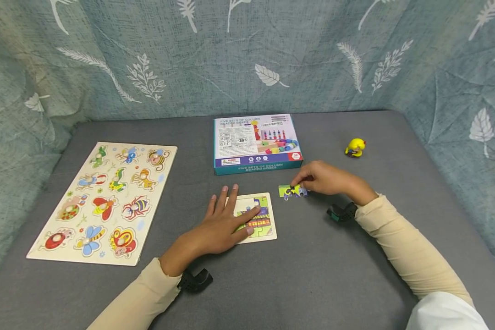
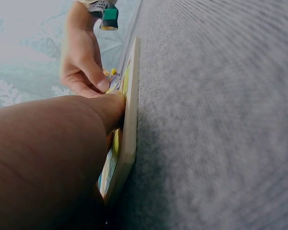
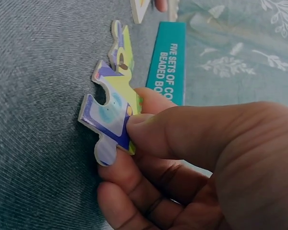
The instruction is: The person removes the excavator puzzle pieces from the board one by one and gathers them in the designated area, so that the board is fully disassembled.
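Note:
My left hand (image 1: 216, 231) lies spread over a small wooden jigsaw board (image 1: 273, 222), covering its left part. Bright fitted pieces show on the board's right side, beside the fingers. In the left wrist view the thumb presses on the board near its pale edge (image 2: 131, 105). To the right of the board, my right hand (image 1: 326, 178) pinches a jigsaw piece (image 3: 113, 115) between thumb and fingers. This purple and green piece has a light blue patch. Another jigsaw piece (image 1: 283, 191) lies against it on the left; whether the two are interlocked I cannot tell.
A boxed bead set (image 1: 257, 144) lies behind the hands. On the left is a large insect peg puzzle (image 1: 148, 220) with several knobbed pieces. A small yellow toy (image 1: 356, 147) stands at the back right. Patterned fabric (image 1: 231, 59) hangs behind the grey tabletop (image 1: 305, 284).

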`<state>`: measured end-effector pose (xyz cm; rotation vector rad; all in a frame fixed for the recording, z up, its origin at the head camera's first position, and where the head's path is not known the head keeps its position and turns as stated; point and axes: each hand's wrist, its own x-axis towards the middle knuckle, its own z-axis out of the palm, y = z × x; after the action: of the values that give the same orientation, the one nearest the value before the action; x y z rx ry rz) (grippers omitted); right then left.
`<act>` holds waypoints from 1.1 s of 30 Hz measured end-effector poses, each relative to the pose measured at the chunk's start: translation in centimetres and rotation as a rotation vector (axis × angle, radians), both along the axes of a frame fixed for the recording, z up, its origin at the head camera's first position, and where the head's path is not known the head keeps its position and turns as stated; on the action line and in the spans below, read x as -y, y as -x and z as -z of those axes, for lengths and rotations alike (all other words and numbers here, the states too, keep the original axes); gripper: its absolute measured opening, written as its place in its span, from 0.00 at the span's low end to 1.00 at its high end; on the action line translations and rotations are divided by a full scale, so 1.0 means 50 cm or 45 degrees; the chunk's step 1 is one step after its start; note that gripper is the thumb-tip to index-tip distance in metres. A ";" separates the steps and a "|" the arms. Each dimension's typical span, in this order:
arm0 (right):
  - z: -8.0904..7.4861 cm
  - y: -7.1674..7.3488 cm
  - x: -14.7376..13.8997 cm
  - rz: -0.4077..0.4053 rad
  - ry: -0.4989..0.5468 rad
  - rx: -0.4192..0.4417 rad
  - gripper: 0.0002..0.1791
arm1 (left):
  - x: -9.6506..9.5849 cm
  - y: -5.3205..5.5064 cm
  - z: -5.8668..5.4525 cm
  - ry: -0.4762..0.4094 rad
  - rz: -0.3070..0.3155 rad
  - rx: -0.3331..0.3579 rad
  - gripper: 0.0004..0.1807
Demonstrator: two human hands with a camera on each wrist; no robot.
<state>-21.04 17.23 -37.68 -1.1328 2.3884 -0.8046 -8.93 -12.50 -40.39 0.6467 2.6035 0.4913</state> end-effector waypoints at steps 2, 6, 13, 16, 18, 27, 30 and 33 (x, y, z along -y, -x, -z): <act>0.001 0.000 0.000 0.002 -0.008 -0.011 0.12 | 0.000 0.000 0.000 -0.002 0.004 -0.008 0.30; 0.000 0.004 -0.001 0.007 -0.014 -0.034 0.12 | 0.000 0.000 0.001 -0.004 0.006 -0.022 0.30; 0.004 -0.001 -0.002 0.060 -0.077 -0.032 0.11 | 0.000 -0.004 0.010 -0.010 0.005 -0.039 0.31; 0.005 0.000 -0.003 0.079 -0.076 -0.013 0.10 | 0.001 -0.004 0.012 -0.009 0.004 -0.047 0.30; 0.004 0.002 -0.003 0.071 -0.063 -0.023 0.09 | 0.002 -0.002 0.012 -0.008 0.007 -0.056 0.30; 0.005 0.002 -0.009 0.093 -0.043 -0.004 0.10 | 0.003 -0.003 0.009 -0.006 0.022 -0.057 0.30; 0.007 0.004 -0.011 0.097 -0.040 0.000 0.10 | 0.003 -0.003 0.008 -0.009 0.024 -0.062 0.30; 0.009 0.006 -0.013 0.107 -0.034 -0.013 0.09 | 0.003 -0.003 0.007 -0.014 0.022 -0.061 0.30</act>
<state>-21.34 17.89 -38.14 -1.0348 2.4622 -0.7926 -8.79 -12.63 -40.77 0.6922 2.6395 0.4910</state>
